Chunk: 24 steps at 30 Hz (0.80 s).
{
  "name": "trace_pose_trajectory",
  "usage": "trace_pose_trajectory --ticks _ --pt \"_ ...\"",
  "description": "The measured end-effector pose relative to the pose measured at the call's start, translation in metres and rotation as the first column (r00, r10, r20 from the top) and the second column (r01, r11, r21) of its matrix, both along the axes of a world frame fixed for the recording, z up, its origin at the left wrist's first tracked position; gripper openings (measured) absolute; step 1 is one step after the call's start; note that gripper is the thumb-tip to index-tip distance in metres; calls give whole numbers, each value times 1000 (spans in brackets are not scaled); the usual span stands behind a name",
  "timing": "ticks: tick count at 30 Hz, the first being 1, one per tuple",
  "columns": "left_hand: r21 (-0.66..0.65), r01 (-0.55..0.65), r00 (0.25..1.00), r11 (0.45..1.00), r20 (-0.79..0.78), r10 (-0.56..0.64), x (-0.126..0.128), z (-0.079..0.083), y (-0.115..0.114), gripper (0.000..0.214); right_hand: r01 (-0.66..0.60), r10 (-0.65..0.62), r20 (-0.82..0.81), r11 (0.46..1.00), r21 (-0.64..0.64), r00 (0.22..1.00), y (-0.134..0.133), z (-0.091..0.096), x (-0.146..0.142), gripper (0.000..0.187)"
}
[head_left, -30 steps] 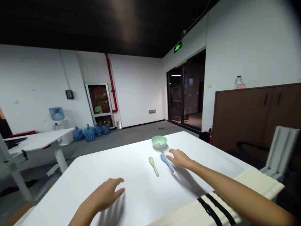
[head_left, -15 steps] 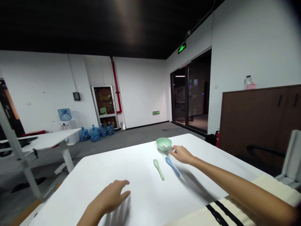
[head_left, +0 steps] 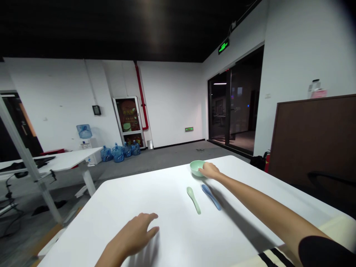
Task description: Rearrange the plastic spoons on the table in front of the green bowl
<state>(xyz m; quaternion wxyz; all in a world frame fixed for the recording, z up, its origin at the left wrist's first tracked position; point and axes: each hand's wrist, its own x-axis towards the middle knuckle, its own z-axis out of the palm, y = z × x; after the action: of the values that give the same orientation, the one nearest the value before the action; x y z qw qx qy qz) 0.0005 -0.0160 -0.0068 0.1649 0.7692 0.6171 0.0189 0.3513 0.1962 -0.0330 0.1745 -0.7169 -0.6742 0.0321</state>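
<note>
A small light-green bowl (head_left: 194, 170) stands near the far edge of the white table (head_left: 133, 200). My right hand (head_left: 210, 170) is at its right side, fingers closed over the rim and fingertips reaching inside; the hand covers part of the bowl's interior. On the near side of the bowl lie a pale green spoon (head_left: 194, 200) and, to its right, a blue spoon (head_left: 211, 197), both with their handles pointing toward me. My left hand (head_left: 139, 231) hovers low over the left part of the table, thumb and fingers apart, holding nothing.
Cream cloth with black stripes (head_left: 278, 256) lies at the near right edge. Beyond the table are several blue water bottles (head_left: 118, 152) on the floor, another white table (head_left: 69, 161) at left, and a brown cabinet (head_left: 311, 148) at right.
My right hand has moved onto the bowl's right rim, its fingers now over the edge. My left hand stays open in about the same place. The camera view has shifted slightly.
</note>
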Motion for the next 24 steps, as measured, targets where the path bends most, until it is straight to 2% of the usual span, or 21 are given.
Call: trace_pose_trajectory --ticks 10,16,24 --pt "-1 11 1000 1000 -6 -11 -1 -4 6 58 60 -60 1 996 -68 998 37 -24 -6 42" --pt "-20 6 1000 1000 2 -6 -1 -5 9 58 28 -27 9 997 -65 1000 45 -37 -2 40" --pt "-31 1 1000 1000 4 -1 -1 -5 10 58 29 -28 10 998 -60 1000 48 -40 -3 37"
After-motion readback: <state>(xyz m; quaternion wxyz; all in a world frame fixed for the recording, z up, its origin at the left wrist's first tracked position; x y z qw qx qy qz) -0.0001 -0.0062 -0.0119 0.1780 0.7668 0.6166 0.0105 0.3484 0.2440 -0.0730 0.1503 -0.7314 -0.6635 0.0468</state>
